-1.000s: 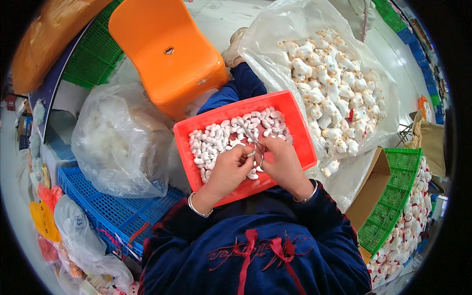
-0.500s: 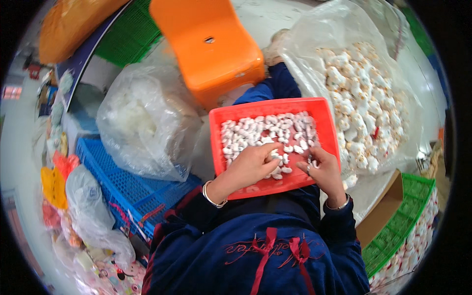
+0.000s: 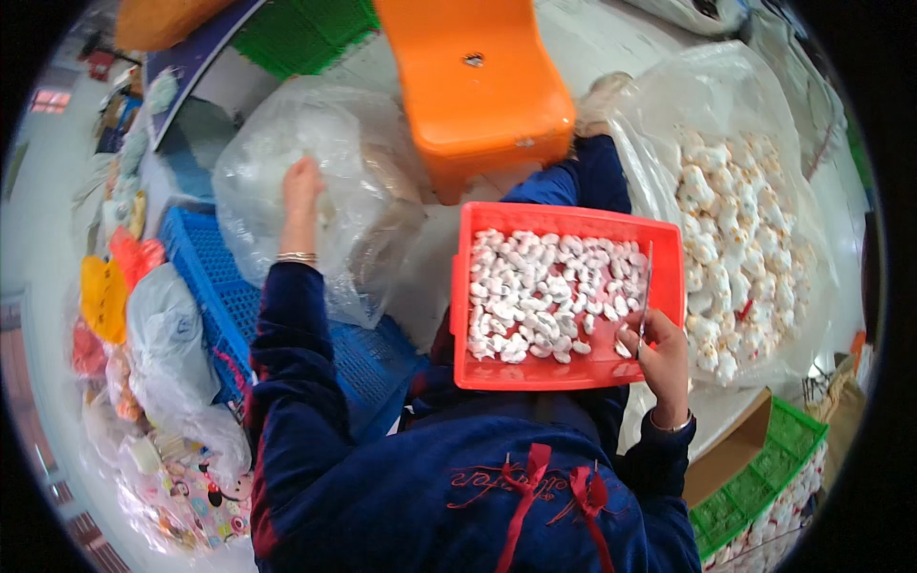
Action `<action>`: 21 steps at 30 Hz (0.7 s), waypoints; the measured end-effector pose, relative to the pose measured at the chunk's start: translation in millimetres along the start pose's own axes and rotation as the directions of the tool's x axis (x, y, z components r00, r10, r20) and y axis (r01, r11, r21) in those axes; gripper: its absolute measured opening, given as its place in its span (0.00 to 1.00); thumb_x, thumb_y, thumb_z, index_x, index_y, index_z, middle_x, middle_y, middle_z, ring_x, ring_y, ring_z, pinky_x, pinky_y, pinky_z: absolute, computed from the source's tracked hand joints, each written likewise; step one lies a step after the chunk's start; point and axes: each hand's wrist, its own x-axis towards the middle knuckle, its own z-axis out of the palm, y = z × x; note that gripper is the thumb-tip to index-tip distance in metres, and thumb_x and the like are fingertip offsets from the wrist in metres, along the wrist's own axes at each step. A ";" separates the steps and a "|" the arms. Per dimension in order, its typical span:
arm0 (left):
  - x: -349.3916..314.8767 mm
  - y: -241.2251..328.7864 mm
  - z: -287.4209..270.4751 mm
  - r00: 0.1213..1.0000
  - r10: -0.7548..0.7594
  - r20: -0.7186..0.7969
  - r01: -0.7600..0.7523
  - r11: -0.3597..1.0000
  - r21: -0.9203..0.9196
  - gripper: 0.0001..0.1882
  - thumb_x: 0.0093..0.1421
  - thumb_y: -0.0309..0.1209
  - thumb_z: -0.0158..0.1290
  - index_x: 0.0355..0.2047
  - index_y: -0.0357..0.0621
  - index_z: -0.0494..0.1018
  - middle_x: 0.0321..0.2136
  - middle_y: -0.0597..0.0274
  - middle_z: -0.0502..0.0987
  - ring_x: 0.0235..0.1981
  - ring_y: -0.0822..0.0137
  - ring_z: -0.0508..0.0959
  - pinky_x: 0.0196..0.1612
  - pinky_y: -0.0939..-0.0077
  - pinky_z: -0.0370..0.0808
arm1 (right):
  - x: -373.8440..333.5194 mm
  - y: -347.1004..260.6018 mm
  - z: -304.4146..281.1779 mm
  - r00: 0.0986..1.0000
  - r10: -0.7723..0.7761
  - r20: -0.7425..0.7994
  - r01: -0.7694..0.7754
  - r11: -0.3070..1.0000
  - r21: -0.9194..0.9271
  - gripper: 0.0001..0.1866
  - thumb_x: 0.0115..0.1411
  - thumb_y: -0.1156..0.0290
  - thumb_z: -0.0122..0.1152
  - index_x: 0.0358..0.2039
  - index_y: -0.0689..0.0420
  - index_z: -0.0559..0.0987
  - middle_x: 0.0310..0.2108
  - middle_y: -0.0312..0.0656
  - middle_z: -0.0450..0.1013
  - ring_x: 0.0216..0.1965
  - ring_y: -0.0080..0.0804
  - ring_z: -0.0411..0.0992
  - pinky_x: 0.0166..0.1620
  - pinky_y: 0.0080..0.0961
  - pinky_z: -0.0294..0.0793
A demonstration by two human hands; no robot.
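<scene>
Where a clear plastic bag (image 3: pixel 355 263) of white fluff (image 3: pixel 328 202) sits left of the rectangular red plastic tray (image 3: pixel 564 376), the left hand (image 3: pixel 303 181) reaches in, whether gripping I cannot tell; small pinches seem wise. At the tray's right, the right hand (image 3: pixel 663 357) clasps a slender metal tool (image 3: pixel 648 284) near small rounded white pieces (image 3: pixel 535 310) inside.

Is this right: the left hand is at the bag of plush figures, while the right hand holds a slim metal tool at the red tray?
Not quite: the head view shows the left hand at the plastic bag of white stuffing, not the plush figures. The right hand holds a slim metal tool at the red tray.
</scene>
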 end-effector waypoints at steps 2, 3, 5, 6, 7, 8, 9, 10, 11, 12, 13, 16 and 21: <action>62.5 -76.4 -57.7 0.988 0.131 -0.078 -0.076 0.866 0.495 0.31 0.61 0.46 0.61 0.55 0.32 0.74 0.51 0.47 0.79 0.52 0.57 0.78 0.52 0.65 0.77 | 3.2 -8.8 -1.5 1.000 0.004 0.029 -0.002 0.998 -0.055 0.13 0.56 0.71 0.73 0.38 0.64 0.82 0.27 0.30 0.74 0.29 0.17 0.67 0.34 0.18 0.68; 83.0 -106.0 -86.0 0.957 0.280 -0.080 -0.131 0.657 0.742 0.36 0.59 0.49 0.61 0.56 0.29 0.73 0.55 0.41 0.78 0.57 0.50 0.77 0.58 0.61 0.75 | 6.6 -12.5 -2.3 0.998 0.011 0.057 -0.009 0.999 -0.041 0.13 0.56 0.71 0.73 0.39 0.63 0.82 0.27 0.30 0.75 0.29 0.17 0.68 0.34 0.18 0.68; 90.2 -151.1 -81.9 0.982 0.172 0.083 -0.145 0.390 0.909 0.41 0.58 0.51 0.59 0.61 0.26 0.68 0.60 0.33 0.72 0.63 0.43 0.72 0.66 0.56 0.67 | 3.3 -15.4 -8.3 0.998 0.051 0.028 -0.051 0.999 0.003 0.12 0.57 0.71 0.73 0.39 0.62 0.82 0.28 0.30 0.76 0.31 0.16 0.70 0.35 0.18 0.69; 77.1 -171.4 -50.9 0.976 0.209 0.063 -0.128 0.314 0.941 0.41 0.59 0.47 0.58 0.63 0.25 0.65 0.62 0.32 0.70 0.63 0.42 0.71 0.67 0.56 0.66 | -2.0 -15.0 -12.7 0.997 0.079 -0.009 -0.078 0.996 0.035 0.12 0.57 0.71 0.73 0.39 0.62 0.82 0.28 0.30 0.77 0.32 0.16 0.71 0.36 0.18 0.69; 76.3 -189.9 -57.0 0.975 0.167 0.148 -0.194 0.299 0.934 0.41 0.59 0.44 0.58 0.65 0.26 0.62 0.64 0.32 0.67 0.64 0.42 0.70 0.67 0.55 0.66 | -4.6 -15.5 -20.6 0.998 0.038 -0.047 -0.041 0.997 -0.061 0.11 0.58 0.72 0.72 0.40 0.62 0.82 0.30 0.32 0.78 0.34 0.15 0.73 0.37 0.17 0.70; 74.5 -210.0 -64.9 0.966 0.122 0.229 -0.255 0.293 0.921 0.42 0.59 0.41 0.58 0.67 0.26 0.60 0.66 0.32 0.65 0.65 0.41 0.69 0.68 0.55 0.65 | -5.0 -3.9 -28.0 0.997 0.037 -0.068 -0.035 0.999 0.030 0.11 0.59 0.72 0.72 0.40 0.62 0.82 0.31 0.31 0.78 0.35 0.15 0.73 0.38 0.16 0.71; 72.3 -228.8 -74.0 0.950 0.077 0.304 -0.313 0.293 0.904 0.42 0.60 0.39 0.57 0.69 0.27 0.57 0.67 0.32 0.63 0.66 0.40 0.67 0.68 0.55 0.64 | -6.4 -5.6 -34.3 0.995 0.041 -0.095 -0.035 0.997 0.065 0.12 0.60 0.71 0.72 0.41 0.63 0.82 0.32 0.31 0.78 0.35 0.14 0.73 0.39 0.16 0.71; 65.9 -248.3 -76.0 0.929 0.025 0.369 -0.361 0.285 0.888 0.42 0.60 0.38 0.57 0.69 0.27 0.57 0.67 0.32 0.63 0.66 0.40 0.67 0.68 0.55 0.64 | -8.1 -9.7 -39.1 0.991 0.049 -0.126 -0.037 0.995 0.092 0.12 0.61 0.70 0.72 0.41 0.63 0.81 0.32 0.30 0.78 0.35 0.14 0.72 0.40 0.16 0.72; 62.1 -261.5 -77.7 0.912 0.024 0.410 -0.396 0.316 0.862 0.42 0.60 0.38 0.57 0.69 0.27 0.57 0.67 0.32 0.63 0.66 0.40 0.67 0.68 0.55 0.64 | -8.8 -5.6 -45.2 0.988 0.047 -0.144 -0.030 0.992 0.120 0.13 0.62 0.69 0.72 0.42 0.63 0.81 0.33 0.29 0.77 0.35 0.15 0.73 0.40 0.16 0.72; 64.5 -268.0 -76.8 0.888 0.018 0.459 -0.437 0.342 0.832 0.41 0.60 0.37 0.57 0.69 0.28 0.57 0.67 0.32 0.63 0.66 0.40 0.67 0.68 0.55 0.64 | -11.7 0.8 -51.1 0.982 0.056 -0.182 -0.031 0.990 0.138 0.13 0.62 0.69 0.72 0.42 0.64 0.80 0.33 0.29 0.77 0.36 0.15 0.73 0.40 0.16 0.73; 65.1 -276.2 -87.2 0.881 0.097 0.463 -0.455 0.437 0.776 0.41 0.59 0.37 0.57 0.69 0.28 0.58 0.67 0.32 0.63 0.67 0.39 0.67 0.68 0.55 0.64 | -11.1 4.0 -54.9 0.978 0.056 -0.201 -0.025 0.988 0.153 0.13 0.62 0.69 0.72 0.41 0.64 0.80 0.34 0.30 0.77 0.36 0.15 0.73 0.40 0.16 0.72; 77.3 -283.8 -112.4 0.848 0.308 0.432 -0.523 0.619 0.585 0.40 0.59 0.35 0.58 0.69 0.29 0.58 0.66 0.32 0.64 0.67 0.39 0.66 0.68 0.55 0.64 | -9.1 7.3 -62.0 0.975 0.041 -0.219 0.002 0.981 0.196 0.14 0.63 0.67 0.72 0.41 0.63 0.80 0.34 0.30 0.77 0.36 0.15 0.73 0.40 0.17 0.72; 67.8 -192.7 -54.7 0.903 0.342 0.259 -0.291 0.047 0.955 0.37 0.61 0.33 0.57 0.69 0.34 0.60 0.65 0.34 0.66 0.67 0.39 0.66 0.68 0.51 0.64 | -19.7 -9.7 -65.1 0.959 0.040 -0.280 0.013 0.983 0.186 0.14 0.63 0.66 0.72 0.41 0.63 0.80 0.34 0.30 0.77 0.35 0.16 0.73 0.40 0.16 0.72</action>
